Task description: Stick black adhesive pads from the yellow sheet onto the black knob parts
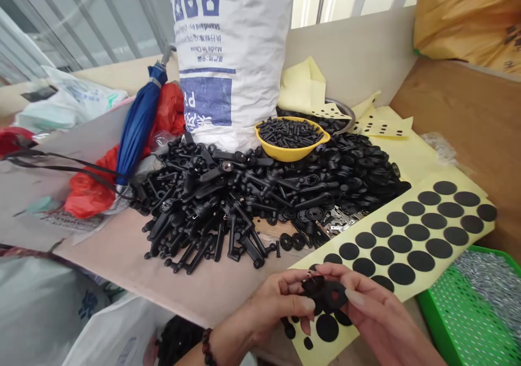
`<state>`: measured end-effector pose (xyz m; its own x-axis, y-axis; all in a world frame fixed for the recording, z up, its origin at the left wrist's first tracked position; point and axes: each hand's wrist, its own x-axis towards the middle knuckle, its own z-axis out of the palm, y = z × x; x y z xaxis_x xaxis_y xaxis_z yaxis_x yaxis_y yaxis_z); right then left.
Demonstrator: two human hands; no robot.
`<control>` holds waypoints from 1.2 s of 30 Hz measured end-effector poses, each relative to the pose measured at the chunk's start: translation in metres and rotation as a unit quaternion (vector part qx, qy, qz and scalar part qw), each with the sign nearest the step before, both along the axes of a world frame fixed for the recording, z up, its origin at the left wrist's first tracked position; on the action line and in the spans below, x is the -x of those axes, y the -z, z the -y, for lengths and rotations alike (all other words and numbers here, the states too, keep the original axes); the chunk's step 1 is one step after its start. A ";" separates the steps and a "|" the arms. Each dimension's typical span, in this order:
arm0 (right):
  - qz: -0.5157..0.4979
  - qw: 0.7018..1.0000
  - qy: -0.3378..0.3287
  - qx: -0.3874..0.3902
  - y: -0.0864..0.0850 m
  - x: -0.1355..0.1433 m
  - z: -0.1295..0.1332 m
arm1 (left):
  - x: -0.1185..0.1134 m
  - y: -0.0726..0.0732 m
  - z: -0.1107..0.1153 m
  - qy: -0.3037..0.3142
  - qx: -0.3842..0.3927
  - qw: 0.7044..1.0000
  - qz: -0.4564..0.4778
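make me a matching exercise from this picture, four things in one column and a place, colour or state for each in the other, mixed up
Things
1. left hand
2. bowl
3. disc sheet
4. umbrella

Place, colour or state
A. pale yellow, partly under the right hand
B. blue, folded
C. with a bracelet at its wrist
D. yellow, in front of the white sack

Right pairs: 1-C, 2-D, 3-A, 4-B
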<state>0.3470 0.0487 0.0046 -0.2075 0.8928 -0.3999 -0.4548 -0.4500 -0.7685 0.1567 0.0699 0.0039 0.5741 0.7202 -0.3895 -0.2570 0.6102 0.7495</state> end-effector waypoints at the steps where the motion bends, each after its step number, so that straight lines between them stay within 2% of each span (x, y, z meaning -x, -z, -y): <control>1: 0.006 1.000 0.002 0.007 0.000 0.001 0.000 | -0.001 0.001 0.001 -0.004 0.019 1.000 -0.005; 4: 0.035 0.999 0.011 0.014 0.000 0.005 0.001 | -0.002 0.004 0.002 -0.006 0.036 0.999 -0.033; 11: 0.120 0.993 0.014 -0.012 0.009 0.007 0.001 | -0.003 0.004 0.004 -0.010 0.001 0.998 -0.064; 17: 0.132 0.991 0.009 -0.024 0.011 0.008 0.002 | -0.004 0.003 0.003 -0.007 0.006 0.998 -0.062; 24: 0.140 0.990 -0.006 -0.035 0.012 0.008 0.005 | -0.003 0.013 0.005 0.011 0.010 0.998 -0.068; 36: 0.201 0.977 -0.004 -0.065 0.020 0.006 0.005 | -0.001 0.006 0.004 0.045 -0.025 0.996 -0.071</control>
